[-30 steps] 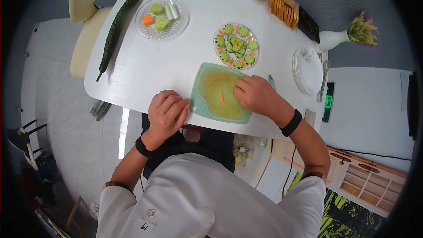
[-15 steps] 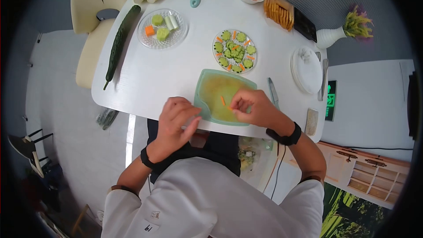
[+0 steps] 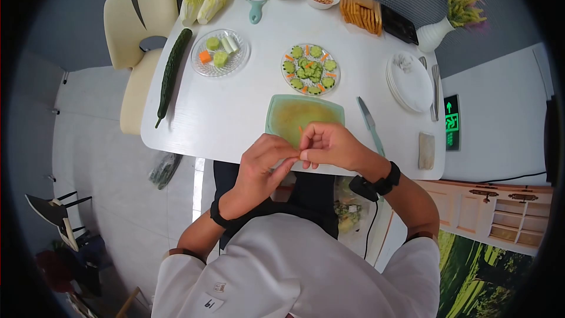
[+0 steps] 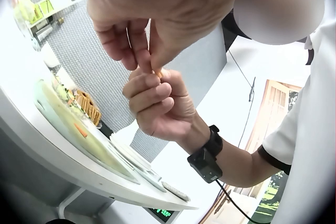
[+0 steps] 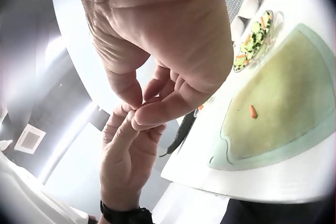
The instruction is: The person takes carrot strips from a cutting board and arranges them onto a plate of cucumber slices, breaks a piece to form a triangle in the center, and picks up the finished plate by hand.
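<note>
Above the front edge of the green cutting board (image 3: 282, 106), my left hand (image 3: 263, 165) and right hand (image 3: 335, 148) meet fingertip to fingertip. A small orange carrot strip (image 4: 159, 75) shows between them in the left wrist view, pinched by thumb and fingers of both hands; most of it is hidden. Another carrot strip (image 5: 253, 111) lies on the board, which is stained yellowish. Just beyond the board is an oval plate (image 3: 310, 45) with cucumber slices in a ring and a heap at the middle, carrot strips set between the slices.
A knife (image 3: 369, 121) lies right of the board. Further left are a glass plate (image 3: 203, 69) of vegetable chunks and a long cucumber (image 3: 172, 76). Along the back stand a peeler (image 3: 255, 10), two bowls and sliced bread (image 3: 360, 13). Stacked white plates (image 3: 407, 85) sit at right.
My right hand has lifted from the board with a carrot strip and moved toward me. The left hand has come right to meet it. The head view has tilted up.
</note>
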A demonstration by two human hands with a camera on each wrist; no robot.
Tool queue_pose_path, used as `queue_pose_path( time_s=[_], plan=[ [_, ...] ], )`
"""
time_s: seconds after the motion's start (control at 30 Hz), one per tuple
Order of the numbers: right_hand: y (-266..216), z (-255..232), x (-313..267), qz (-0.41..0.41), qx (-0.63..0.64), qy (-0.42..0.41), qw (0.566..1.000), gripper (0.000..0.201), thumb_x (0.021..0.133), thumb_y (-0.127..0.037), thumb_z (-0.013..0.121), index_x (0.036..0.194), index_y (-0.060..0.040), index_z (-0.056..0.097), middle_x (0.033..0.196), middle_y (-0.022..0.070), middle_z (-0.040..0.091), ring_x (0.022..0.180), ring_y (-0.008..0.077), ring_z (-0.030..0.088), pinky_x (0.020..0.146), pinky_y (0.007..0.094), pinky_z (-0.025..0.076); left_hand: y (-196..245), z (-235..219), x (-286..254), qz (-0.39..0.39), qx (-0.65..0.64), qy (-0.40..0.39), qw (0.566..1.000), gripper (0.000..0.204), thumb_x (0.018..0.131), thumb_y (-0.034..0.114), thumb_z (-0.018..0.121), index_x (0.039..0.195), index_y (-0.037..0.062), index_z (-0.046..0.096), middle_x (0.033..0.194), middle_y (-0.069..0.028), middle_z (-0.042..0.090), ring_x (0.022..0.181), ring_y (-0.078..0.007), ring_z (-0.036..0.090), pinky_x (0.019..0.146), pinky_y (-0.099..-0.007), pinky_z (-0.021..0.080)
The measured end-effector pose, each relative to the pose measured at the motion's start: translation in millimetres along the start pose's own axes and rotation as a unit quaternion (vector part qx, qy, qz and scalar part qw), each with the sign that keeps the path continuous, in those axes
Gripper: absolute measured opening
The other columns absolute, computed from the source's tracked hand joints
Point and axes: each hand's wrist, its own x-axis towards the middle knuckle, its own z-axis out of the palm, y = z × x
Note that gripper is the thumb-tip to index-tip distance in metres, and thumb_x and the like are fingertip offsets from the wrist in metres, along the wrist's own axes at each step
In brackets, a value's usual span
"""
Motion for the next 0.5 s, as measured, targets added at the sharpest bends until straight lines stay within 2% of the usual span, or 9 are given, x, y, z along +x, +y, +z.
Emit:
queue_pose_path(
  time_s=[0.07, 0.13, 0.17, 0.23, 0.27, 0.33, 0.37, 0.43, 0.5],
  plan=[
    [-4.3, 4.0, -5.2, -0.001, -0.028, 0.019, 0.999, 0.010, 0.094, -0.005, 0.070, 0.100, -0.0026, 0.062, 0.092, 0.0053, 0.069, 0.084, 0.0127, 0.070, 0.072, 0.0288, 0.058, 0.4, 0.7, -0.6, -0.002, 0.000, 0.010, 1.000, 0.025, 0.077, -0.005, 0.078, 0.099, 0.0050, 0.071, 0.093, -0.0082, 0.069, 0.086, -0.0273, 0.066, 0.073, -0.0367, 0.054],
    [-3.9, 10.5, -12.2, -0.115, -0.183, 0.085, 0.973, 0.006, 0.092, -0.005, 0.071, 0.096, -0.0035, 0.067, 0.088, 0.0043, 0.070, 0.081, 0.0133, 0.071, 0.067, 0.0277, 0.056, 0.6, 2.0, -0.4, -0.027, 0.009, 0.043, 0.999, 0.022, 0.077, -0.006, 0.078, 0.095, 0.0043, 0.072, 0.089, -0.0078, 0.069, 0.084, -0.0266, 0.066, 0.072, -0.0355, 0.054],
    [-7.1, 13.3, -14.3, -0.114, -0.183, 0.084, 0.973, 0.006, 0.092, -0.005, 0.071, 0.096, -0.0035, 0.067, 0.088, 0.0043, 0.070, 0.081, 0.0133, 0.071, 0.067, 0.0277, 0.056, 1.2, 2.5, 0.0, -0.028, 0.009, 0.044, 0.999, 0.022, 0.077, -0.006, 0.078, 0.095, 0.0043, 0.072, 0.089, -0.0078, 0.069, 0.084, -0.0266, 0.066, 0.072, -0.0355, 0.054],
    [-12.7, 19.1, -17.7, -0.221, -0.389, 0.152, 0.881, 0.008, 0.087, -0.005, 0.074, 0.094, -0.0061, 0.071, 0.084, 0.0047, 0.069, 0.075, 0.0176, 0.070, 0.062, 0.0287, 0.054, 2.9, 3.8, 1.1, -0.044, -0.004, 0.053, 0.998, 0.019, 0.078, -0.009, 0.075, 0.093, 0.0020, 0.072, 0.092, -0.0091, 0.071, 0.088, -0.0246, 0.067, 0.079, -0.0331, 0.053],
    [-12.3, 19.4, -17.3, -0.220, -0.389, 0.153, 0.882, 0.008, 0.087, -0.005, 0.074, 0.094, -0.0061, 0.071, 0.084, 0.0047, 0.069, 0.075, 0.0176, 0.070, 0.062, 0.0287, 0.054, 3.4, 4.5, 2.2, -0.045, -0.005, 0.052, 0.998, 0.019, 0.078, -0.009, 0.075, 0.093, 0.0020, 0.072, 0.092, -0.0091, 0.071, 0.088, -0.0246, 0.067, 0.079, -0.0331, 0.053],
    [-11.9, 18.9, -15.0, -0.297, -0.479, 0.177, 0.807, 0.012, 0.081, -0.007, 0.077, 0.092, -0.0087, 0.071, 0.082, 0.0053, 0.066, 0.070, 0.0229, 0.066, 0.058, 0.0322, 0.052, 3.8, 5.6, 4.4, -0.045, -0.018, 0.052, 0.997, 0.019, 0.078, -0.009, 0.076, 0.093, 0.0016, 0.072, 0.092, -0.0090, 0.071, 0.087, -0.0241, 0.067, 0.078, -0.0328, 0.053],
    [-13.1, 18.8, -14.0, -0.296, -0.479, 0.176, 0.807, 0.012, 0.081, -0.007, 0.077, 0.092, -0.0087, 0.071, 0.082, 0.0053, 0.066, 0.070, 0.0229, 0.066, 0.058, 0.0322, 0.052, 3.7, 6.4, 5.1, -0.045, -0.018, 0.053, 0.997, 0.019, 0.078, -0.009, 0.076, 0.093, 0.0016, 0.072, 0.092, -0.0090, 0.071, 0.087, -0.0241, 0.067, 0.078, -0.0328, 0.053],
    [-17.3, 18.9, -12.4, -0.318, -0.535, 0.184, 0.761, 0.013, 0.079, -0.010, 0.078, 0.088, -0.0100, 0.069, 0.079, 0.0037, 0.062, 0.066, 0.0239, 0.064, 0.056, 0.0352, 0.051, 3.3, 8.5, 6.1, -0.051, -0.021, 0.056, 0.997, 0.018, 0.078, -0.009, 0.076, 0.093, 0.0014, 0.072, 0.092, -0.0092, 0.071, 0.087, -0.0240, 0.067, 0.078, -0.0327, 0.054],
    [-19.8, 17.7, -10.3, -0.321, -0.551, 0.178, 0.749, 0.013, 0.079, -0.010, 0.079, 0.086, -0.0100, 0.067, 0.079, 0.0033, 0.061, 0.066, 0.0232, 0.063, 0.056, 0.0353, 0.051, 1.0, 11.0, 7.7, -0.044, -0.023, 0.064, 0.997, 0.018, 0.078, -0.007, 0.077, 0.092, 0.0025, 0.072, 0.091, -0.0087, 0.071, 0.085, -0.0245, 0.067, 0.074, -0.0333, 0.054]
  ],
)
